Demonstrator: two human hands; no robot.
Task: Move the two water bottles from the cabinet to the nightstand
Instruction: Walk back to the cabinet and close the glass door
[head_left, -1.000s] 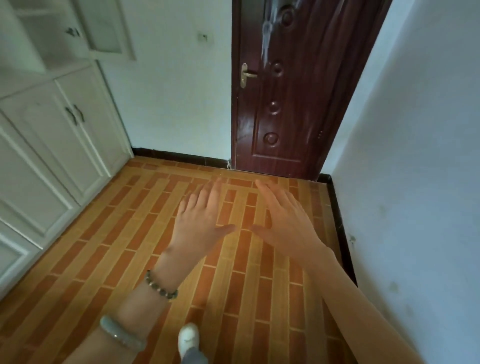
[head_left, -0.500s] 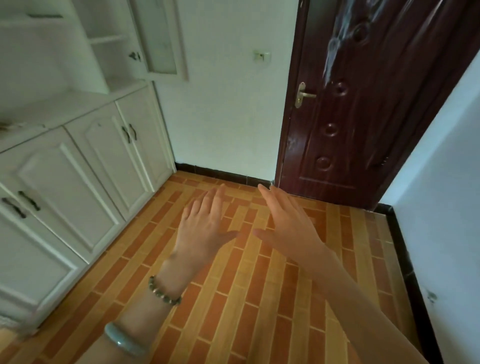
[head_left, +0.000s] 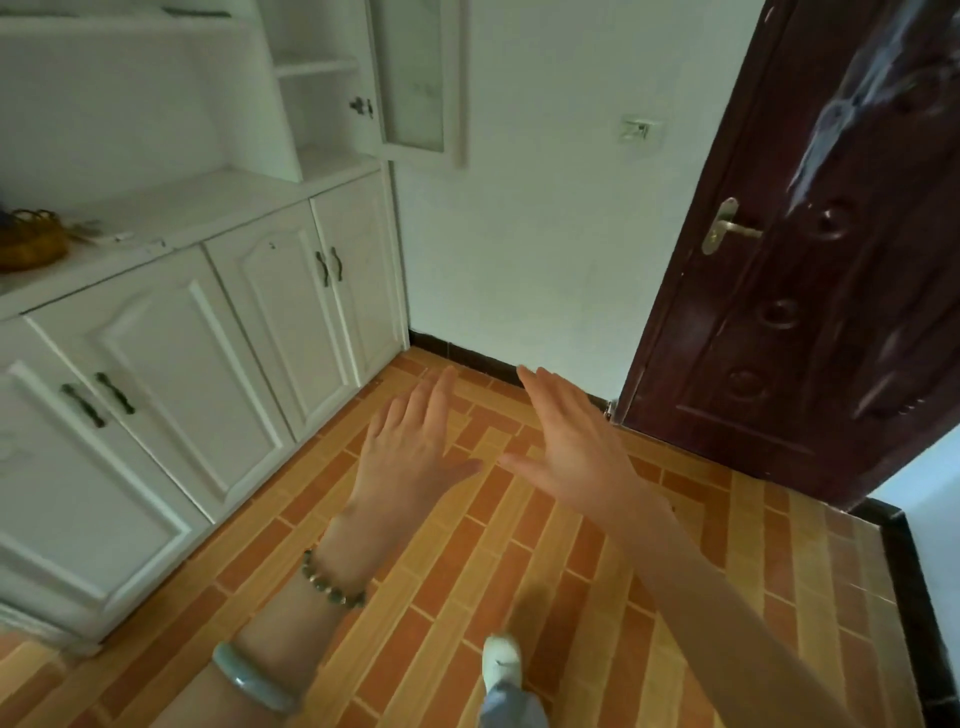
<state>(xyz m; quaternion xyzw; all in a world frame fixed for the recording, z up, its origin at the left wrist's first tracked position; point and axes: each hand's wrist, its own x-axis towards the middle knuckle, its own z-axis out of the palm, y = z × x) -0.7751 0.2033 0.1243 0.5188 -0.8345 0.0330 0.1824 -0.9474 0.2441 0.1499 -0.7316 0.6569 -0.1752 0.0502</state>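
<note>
My left hand and my right hand are held out in front of me over the floor, side by side, palms down, fingers spread, holding nothing. A white cabinet with panelled doors, a counter ledge and open upper shelves fills the left side, its nearest doors just left of my left hand. No water bottle shows anywhere in view, and no nightstand either.
A woven yellow basket sits on the cabinet's ledge at far left. A glass-fronted upper door hangs open. A dark brown door stands at right. The floor is orange brick-pattern tile. My shoe shows below.
The view has swung left and lifted, bringing more of the cabinet and its ledge with the basket into sight. Both hands stay outstretched and empty.
</note>
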